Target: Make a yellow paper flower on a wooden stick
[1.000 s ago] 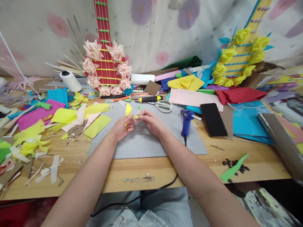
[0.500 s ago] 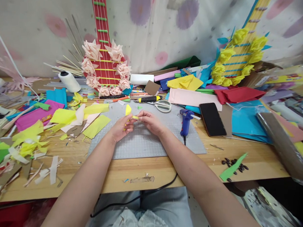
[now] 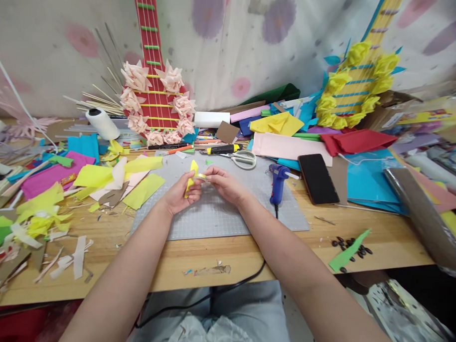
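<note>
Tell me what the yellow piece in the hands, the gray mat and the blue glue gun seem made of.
Yellow piece: probably matte paper, perhaps crepe, as it looks thin and folded. Gray mat: likely dull plastic or vinyl, judging by its flat sheet and fine grid lines. Blue glue gun: apparently smooth hard plastic, given its evenly coloured body.

Mat (image 3: pixel 219 218) lies on table (image 3: pixel 195 254). Left hand (image 3: pixel 182 193) and right hand (image 3: pixel 227 186) above mat, fingertips close together, pinching yellow paper (image 3: pixel 191 178). Glue gun (image 3: pixel 277 185) on mat's right part; phone (image 3: pixel 318 178) just right of mat. Scissors (image 3: pixel 245 165) and cutter (image 3: pixel 224 149) at mat's far edge. Scraps (image 3: pixel 144 192) left of mat. Beyond mat: red guitar (image 3: pixel 150 99) with pink flowers (image 3: pixel 133 75) toward left, yellow guitar (image 3: pixel 356 87) with yellow flowers (image 3: pixel 384 64) toward right.
</note>
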Tool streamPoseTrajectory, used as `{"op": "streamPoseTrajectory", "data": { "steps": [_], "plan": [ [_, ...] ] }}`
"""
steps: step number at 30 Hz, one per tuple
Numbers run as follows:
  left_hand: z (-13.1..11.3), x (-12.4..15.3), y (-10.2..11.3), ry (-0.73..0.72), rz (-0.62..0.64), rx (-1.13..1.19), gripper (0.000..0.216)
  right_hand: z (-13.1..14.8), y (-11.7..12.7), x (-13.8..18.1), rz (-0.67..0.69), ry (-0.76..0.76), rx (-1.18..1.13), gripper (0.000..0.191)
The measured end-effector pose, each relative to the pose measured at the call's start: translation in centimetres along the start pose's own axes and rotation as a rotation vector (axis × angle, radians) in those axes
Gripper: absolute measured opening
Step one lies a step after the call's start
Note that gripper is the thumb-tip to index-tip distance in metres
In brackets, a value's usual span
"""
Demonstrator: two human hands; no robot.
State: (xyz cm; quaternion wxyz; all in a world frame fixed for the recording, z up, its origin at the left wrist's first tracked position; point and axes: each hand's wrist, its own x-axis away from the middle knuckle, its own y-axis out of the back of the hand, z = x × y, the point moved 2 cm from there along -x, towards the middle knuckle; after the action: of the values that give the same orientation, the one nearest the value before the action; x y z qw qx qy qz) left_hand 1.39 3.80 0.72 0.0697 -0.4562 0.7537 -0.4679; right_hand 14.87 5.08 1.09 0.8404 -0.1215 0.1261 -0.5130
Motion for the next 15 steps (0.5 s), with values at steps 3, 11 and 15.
{"op": "streamPoseTrajectory", "data": {
  "steps": [3,11,15],
  "plan": [
    [0.15,-0.08,0.06,-0.012,-0.010,-0.020,0.019,-0.22,0.10,-0.10,-0.016,0.008,0.003,0.011],
    [0.14,-0.12,-0.12,-0.035,-0.041,-0.032,0.019,-0.29,0.04,-0.18,-0.041,-0.004,0.004,0.012],
    [-0.02,0.02,-0.12,0.009,0.002,0.035,0.024,-0.03,0.01,0.00,0.009,-0.019,-0.010,0.013]
  ]
}}
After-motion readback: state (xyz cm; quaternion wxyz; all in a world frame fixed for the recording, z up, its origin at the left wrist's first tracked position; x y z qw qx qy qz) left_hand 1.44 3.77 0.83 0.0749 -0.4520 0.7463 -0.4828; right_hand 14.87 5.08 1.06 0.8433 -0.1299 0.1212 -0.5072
